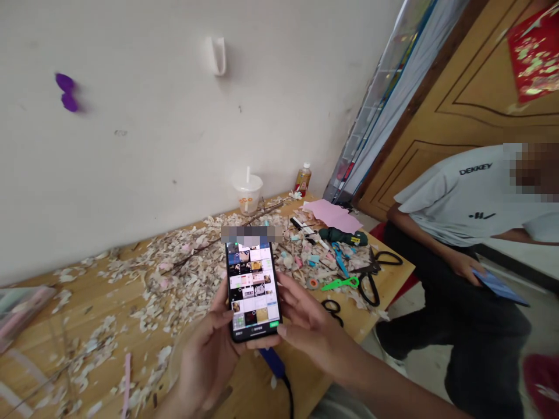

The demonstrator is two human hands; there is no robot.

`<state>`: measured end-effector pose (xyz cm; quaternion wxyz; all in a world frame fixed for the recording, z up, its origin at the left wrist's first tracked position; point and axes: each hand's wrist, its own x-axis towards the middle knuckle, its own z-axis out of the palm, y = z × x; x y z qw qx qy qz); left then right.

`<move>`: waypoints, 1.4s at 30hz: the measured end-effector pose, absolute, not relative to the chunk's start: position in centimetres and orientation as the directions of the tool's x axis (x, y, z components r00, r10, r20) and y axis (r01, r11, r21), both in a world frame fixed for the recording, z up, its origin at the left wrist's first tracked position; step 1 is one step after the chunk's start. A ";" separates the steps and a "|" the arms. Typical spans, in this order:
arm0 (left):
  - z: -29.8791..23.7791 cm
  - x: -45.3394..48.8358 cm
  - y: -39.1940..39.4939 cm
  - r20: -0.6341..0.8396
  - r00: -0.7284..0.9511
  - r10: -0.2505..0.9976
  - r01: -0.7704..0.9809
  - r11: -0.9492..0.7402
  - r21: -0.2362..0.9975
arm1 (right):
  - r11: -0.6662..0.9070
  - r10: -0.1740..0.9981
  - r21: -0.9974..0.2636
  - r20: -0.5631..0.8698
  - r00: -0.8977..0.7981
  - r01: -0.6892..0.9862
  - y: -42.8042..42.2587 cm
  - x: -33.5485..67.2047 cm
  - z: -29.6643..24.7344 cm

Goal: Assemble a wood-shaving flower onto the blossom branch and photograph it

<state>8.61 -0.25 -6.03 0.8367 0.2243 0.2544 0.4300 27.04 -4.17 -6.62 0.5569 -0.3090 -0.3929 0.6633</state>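
Observation:
A black smartphone point(253, 288) is held upright over the wooden table point(87, 308), its screen showing a grid of small pictures. My left hand point(209, 355) cradles its left edge and bottom, fingers curled behind it. From the right, my right hand point(305, 326) grips the other edge, thumb at the lower corner of the screen. Under the phone a blue tool handle point(273, 361) with a black cord lies at the table's front edge.
Pale paper scraps point(183, 273) cover the table. Large black scissors point(371, 273), a green tool point(340, 284), blue cutters point(339, 259) and pink paper point(332, 214) lie right. A lidded cup point(247, 192) and bottle point(303, 179) stand by the wall. A seated person point(471, 233) holds a phone point(500, 286).

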 end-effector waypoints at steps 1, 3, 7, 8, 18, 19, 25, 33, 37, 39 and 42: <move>-6.0 8.6 -0.2 -0.227 0.492 0.840 -0.615 0.520 0.592 | -0.069 0.980 -0.871 0.032 -0.197 -0.487 -4.2 27.1 -6.6; -5.9 8.5 -0.1 -0.221 0.494 0.841 -0.617 0.518 0.593 | -0.070 0.977 -0.882 0.034 -0.211 -0.466 -4.0 27.1 -6.4; -5.7 8.3 0.0 -0.206 0.526 0.825 -0.594 0.530 0.605 | -0.065 0.977 -0.896 0.033 -0.212 -0.438 -3.6 27.1 -6.2; -5.7 8.2 0.0 -0.200 0.528 0.826 -0.598 0.528 0.602 | -0.066 0.978 -0.898 0.028 -0.205 -0.436 -3.6 27.0 -6.2; -5.8 8.1 0.0 -0.206 0.550 0.810 -0.592 0.552 0.587 | -0.074 0.982 -0.890 0.013 -0.187 -0.450 -3.3 26.9 -6.3; -5.9 8.1 0.0 -0.207 0.556 0.805 -0.587 0.556 0.588 | -0.081 0.982 -0.879 0.012 -0.191 -0.470 -3.3 26.9 -6.3; -5.7 8.4 -0.3 -0.231 0.548 0.804 -0.565 0.559 0.607 | -0.090 0.982 -0.861 0.009 -0.191 -0.501 -3.3 26.9 -6.3; -5.1 9.0 -0.7 -0.265 0.536 0.802 -0.535 0.565 0.628 | -0.065 0.984 -0.846 0.033 -0.173 -0.530 -3.0 26.9 -6.4; -5.2 9.0 -0.6 -0.283 0.526 0.802 -0.537 0.572 0.620 | -0.064 0.987 -0.844 0.026 -0.160 -0.532 -3.0 26.8 -6.6; -5.4 9.0 -0.6 -0.300 0.513 0.804 -0.529 0.572 0.627 | -0.043 0.991 -0.871 0.024 -0.130 -0.490 -2.8 26.8 -6.4; -5.8 8.9 -0.6 -0.328 0.494 0.805 -0.484 0.568 0.665 | 0.021 1.000 -0.941 0.022 -0.001 -0.338 -2.2 26.8 -5.8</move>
